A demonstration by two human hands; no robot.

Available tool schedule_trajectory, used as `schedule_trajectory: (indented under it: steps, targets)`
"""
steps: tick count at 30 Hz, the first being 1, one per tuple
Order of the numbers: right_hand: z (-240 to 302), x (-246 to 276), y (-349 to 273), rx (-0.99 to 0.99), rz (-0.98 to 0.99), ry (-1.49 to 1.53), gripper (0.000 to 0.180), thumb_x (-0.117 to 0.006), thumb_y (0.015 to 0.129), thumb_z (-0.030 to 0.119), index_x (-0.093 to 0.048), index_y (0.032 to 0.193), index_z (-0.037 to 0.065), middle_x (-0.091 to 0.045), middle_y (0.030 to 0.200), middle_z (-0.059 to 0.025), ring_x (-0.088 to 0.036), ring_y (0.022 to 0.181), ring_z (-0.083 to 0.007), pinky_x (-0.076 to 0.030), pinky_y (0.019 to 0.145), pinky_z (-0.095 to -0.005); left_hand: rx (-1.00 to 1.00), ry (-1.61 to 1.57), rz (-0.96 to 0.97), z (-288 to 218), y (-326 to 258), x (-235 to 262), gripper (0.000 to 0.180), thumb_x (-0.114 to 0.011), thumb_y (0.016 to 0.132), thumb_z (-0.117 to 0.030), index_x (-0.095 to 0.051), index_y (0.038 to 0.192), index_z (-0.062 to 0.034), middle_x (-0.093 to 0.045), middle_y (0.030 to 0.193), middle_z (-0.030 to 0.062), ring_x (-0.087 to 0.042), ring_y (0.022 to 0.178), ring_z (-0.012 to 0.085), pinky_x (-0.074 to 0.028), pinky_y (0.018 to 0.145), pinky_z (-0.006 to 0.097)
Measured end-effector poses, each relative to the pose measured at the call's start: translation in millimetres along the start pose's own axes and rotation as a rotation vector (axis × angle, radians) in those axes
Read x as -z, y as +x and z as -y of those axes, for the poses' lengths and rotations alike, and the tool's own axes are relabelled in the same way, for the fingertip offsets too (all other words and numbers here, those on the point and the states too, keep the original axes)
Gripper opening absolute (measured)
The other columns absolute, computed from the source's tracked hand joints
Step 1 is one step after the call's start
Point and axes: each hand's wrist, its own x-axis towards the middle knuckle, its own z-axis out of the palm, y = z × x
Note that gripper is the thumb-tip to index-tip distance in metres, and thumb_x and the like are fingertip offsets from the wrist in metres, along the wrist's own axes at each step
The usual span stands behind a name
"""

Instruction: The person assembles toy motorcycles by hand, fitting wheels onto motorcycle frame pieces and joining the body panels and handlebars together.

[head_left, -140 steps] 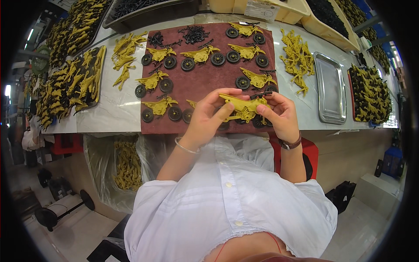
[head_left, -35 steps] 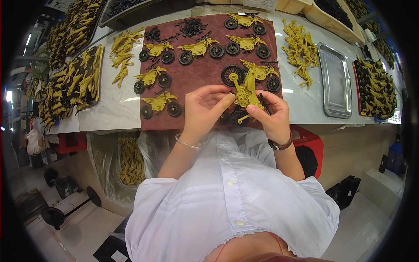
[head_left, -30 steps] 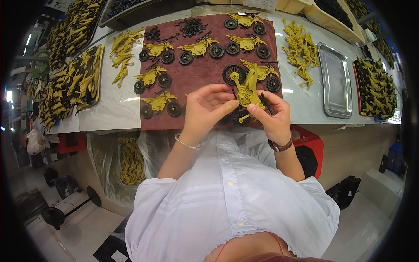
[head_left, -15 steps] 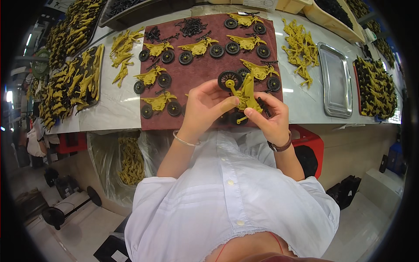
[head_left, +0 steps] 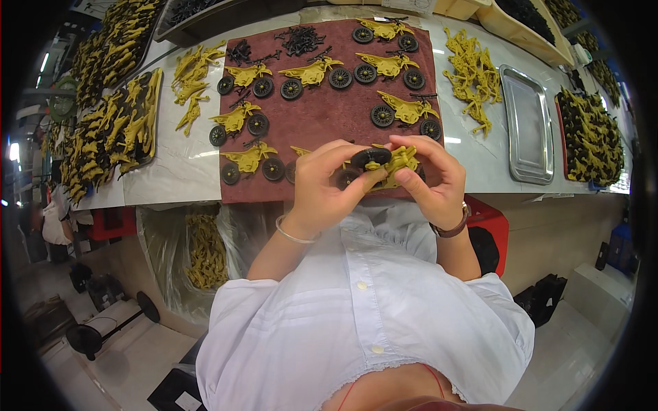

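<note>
Between my two hands, above the near edge of a maroon cloth [head_left: 329, 123], is a yellow toy motorcycle [head_left: 399, 162] with black wheels. My left hand [head_left: 329, 181] is closed on its wheel end, thumb beside the black wheel [head_left: 371, 158]. Closed on the yellow body from the other side is my right hand [head_left: 433, 179]. Fingers cover part of the toy. Several like toy motorcycles lie on the cloth, among them one [head_left: 406, 109] just beyond my hands and one [head_left: 250, 159] left of them. Another is partly hidden behind my left hand.
Small black parts [head_left: 301, 41] are heaped at the cloth's far side. Loose yellow parts [head_left: 473, 75] lie right of it, near a metal tray [head_left: 508, 123]. Piled trays [head_left: 140, 127] stand left, a filled tray [head_left: 593, 137] far right. A plastic-lined container [head_left: 161, 253] sits below the table.
The toy motorcycle has tilted and come lower and nearer, its wheel now seen more edge-on. My right hand has turned around the body, and the toy beyond is uncovered.
</note>
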Motion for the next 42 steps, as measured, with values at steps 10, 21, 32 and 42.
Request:
schedule_trajectory:
  steps: [10,21,32,42]
  targets:
    - [0.6,1.1,-3.1,0.126,-0.009,-0.117,0.022,-0.070,0.077,0.008,-0.064,0.096,-0.002,-0.065,0.091,-0.0102,-0.060,0.082,-0.0186,-0.046,0.075,-0.0293,0.023,0.000,0.023,-7.1,-5.2,-2.8,0.017,-0.071,0.070,0.000,-0.067,0.087,-0.0010,-0.066,0.079,0.0076,-0.063,0.070,0.0146,-0.047,0.061,0.024]
    - [-6.8,10.4,-5.7,-0.336,0.086,0.087,0.044,-0.078,0.069,0.008,-0.059,0.108,-0.001,-0.063,0.097,-0.0075,-0.060,0.095,-0.0162,-0.048,0.085,-0.0292,0.288,-0.697,-0.114,19.3,-5.8,5.5,0.033,-0.065,0.079,0.004,-0.054,0.110,0.0030,-0.062,0.102,0.0103,-0.059,0.093,0.0148,-0.051,0.083,0.028]
    - [-7.9,5.5,-8.9,0.115,0.014,-0.122,0.033,-0.074,0.072,0.010,-0.063,0.101,-0.002,-0.063,0.088,-0.0089,-0.058,0.082,-0.0173,-0.044,0.073,-0.0267,0.236,-0.512,-0.013,9.0,-7.3,9.5,0.032,-0.070,0.073,0.002,-0.059,0.103,0.0035,-0.066,0.098,0.0132,-0.062,0.091,0.0152,-0.050,0.080,0.026]
    - [-2.6,3.6,-5.1,0.063,0.058,-0.169,0.038,-0.079,0.065,0.012,-0.066,0.098,0.000,-0.065,0.089,-0.0081,-0.059,0.072,-0.0141,-0.045,0.064,-0.0238,0.131,0.001,0.313,1.8,-4.2,18.0,0.036,-0.073,0.074,-0.008,-0.061,0.106,0.0004,-0.067,0.095,0.0090,-0.064,0.084,0.0144,-0.049,0.075,0.027]
